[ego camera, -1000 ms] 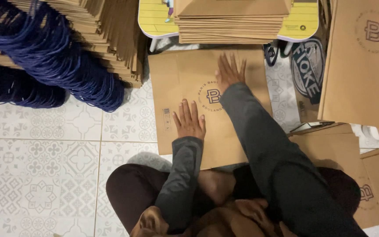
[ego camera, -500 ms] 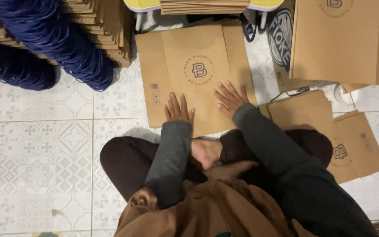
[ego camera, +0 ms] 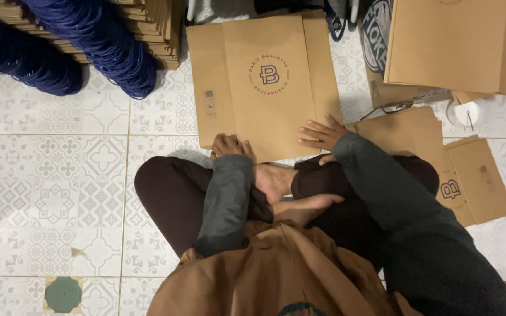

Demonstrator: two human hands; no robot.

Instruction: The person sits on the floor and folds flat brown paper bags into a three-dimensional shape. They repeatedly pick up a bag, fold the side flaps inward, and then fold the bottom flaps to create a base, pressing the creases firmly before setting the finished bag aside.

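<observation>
While the person is sitting cross-legged on the tiled floor [ego camera: 48, 193], both hands are resting at the near edge of a flat brown paper bag [ego camera: 265, 88] that is lying just beyond the knees. The left hand [ego camera: 229, 146] is curling its fingers over the near left corner of the bag, loosely closed on the edge, probably to keep the paper from sliding. The right hand [ego camera: 322, 134] is lying open with spread fingers, pressing the near right corner flat against the floor. The bag is showing its printed round mark upward, and its side flaps are spreading out to left and right.

Far to the left, bundles of dark blue cord handles [ego camera: 106, 47] are leaning on a stack of folded bags [ego camera: 159, 29]. To the right, more flat bags [ego camera: 440, 47] are overlapping each other, and smaller folded pieces [ego camera: 478, 175] are lying near the right knee. These piles are crowding the right side closely.
</observation>
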